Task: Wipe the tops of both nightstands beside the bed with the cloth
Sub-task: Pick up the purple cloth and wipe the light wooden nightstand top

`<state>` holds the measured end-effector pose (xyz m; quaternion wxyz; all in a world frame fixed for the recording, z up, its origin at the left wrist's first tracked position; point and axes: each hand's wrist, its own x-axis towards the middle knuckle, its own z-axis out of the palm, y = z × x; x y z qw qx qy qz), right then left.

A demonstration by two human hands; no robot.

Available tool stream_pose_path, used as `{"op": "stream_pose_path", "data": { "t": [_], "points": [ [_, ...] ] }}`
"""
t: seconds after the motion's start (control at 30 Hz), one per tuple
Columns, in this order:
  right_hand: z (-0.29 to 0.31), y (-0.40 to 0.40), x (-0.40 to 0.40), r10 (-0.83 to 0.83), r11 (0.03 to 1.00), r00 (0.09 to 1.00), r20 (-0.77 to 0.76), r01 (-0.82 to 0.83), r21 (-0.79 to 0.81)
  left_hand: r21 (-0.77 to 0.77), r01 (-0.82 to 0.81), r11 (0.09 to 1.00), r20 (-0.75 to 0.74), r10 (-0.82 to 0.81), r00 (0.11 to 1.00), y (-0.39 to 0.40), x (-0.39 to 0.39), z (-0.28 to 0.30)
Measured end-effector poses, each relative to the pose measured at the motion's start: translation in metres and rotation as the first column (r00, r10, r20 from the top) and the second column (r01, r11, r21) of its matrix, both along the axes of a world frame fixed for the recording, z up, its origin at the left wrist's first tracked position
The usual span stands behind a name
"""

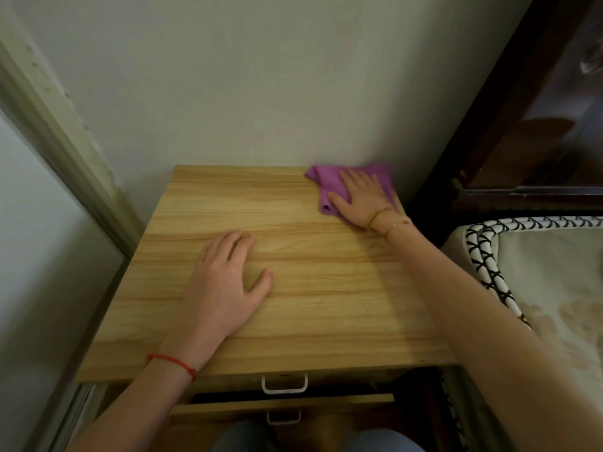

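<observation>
Cloth (329, 182) is purple, nightstand (293, 288) is light wood grain. Mattress (554, 288) is cream with black-and-white crisscross piping, wall (244, 76) off-white.

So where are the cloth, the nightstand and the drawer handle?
cloth (326, 184), head view, on the purple fabric left of the fingers.
nightstand (326, 288), head view, on the bare wooden top.
drawer handle (284, 384), head view, on the upper metal pull.
</observation>
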<state>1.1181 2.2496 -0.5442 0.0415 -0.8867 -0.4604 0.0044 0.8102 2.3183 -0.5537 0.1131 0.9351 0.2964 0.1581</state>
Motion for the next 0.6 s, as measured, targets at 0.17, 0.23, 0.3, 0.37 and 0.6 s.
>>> {"op": "stream_pose_path", "data": {
  "t": [0.17, 0.23, 0.3, 0.37, 0.6],
  "points": [
    [0.006, -0.01, 0.016, -0.015, 1.0, 1.0, -0.023, 0.015, 0.009, 0.001, -0.001, 1.0, -0.002, 0.001, 1.0, 0.0, 0.0, 0.0],
    [0.007, -0.01, 0.027, -0.113, 0.994, 0.994, -0.014, 0.113, 0.002, -0.007, -0.01, 1.0, -0.011, 0.01, 1.0, 0.0, 0.001, 0.0],
    [0.007, 0.0, 0.013, -0.092, 0.996, 0.996, -0.004, 0.092, 0.004, 0.0, -0.01, 1.0, -0.002, 0.01, 1.0, 0.0, 0.001, 0.0],
    [0.001, 0.008, -0.013, 0.026, 1.0, 1.0, -0.007, -0.026, 0.0, 0.011, -0.008, 1.0, -0.002, 0.008, 1.0, 0.0, 0.001, 0.0],
    [0.007, -0.008, 0.015, -0.078, 0.997, 0.996, -0.038, 0.077, -0.027, 0.018, -0.006, 1.0, -0.014, 0.006, 1.0, 0.0, 0.0, 0.0]
  ]
}}
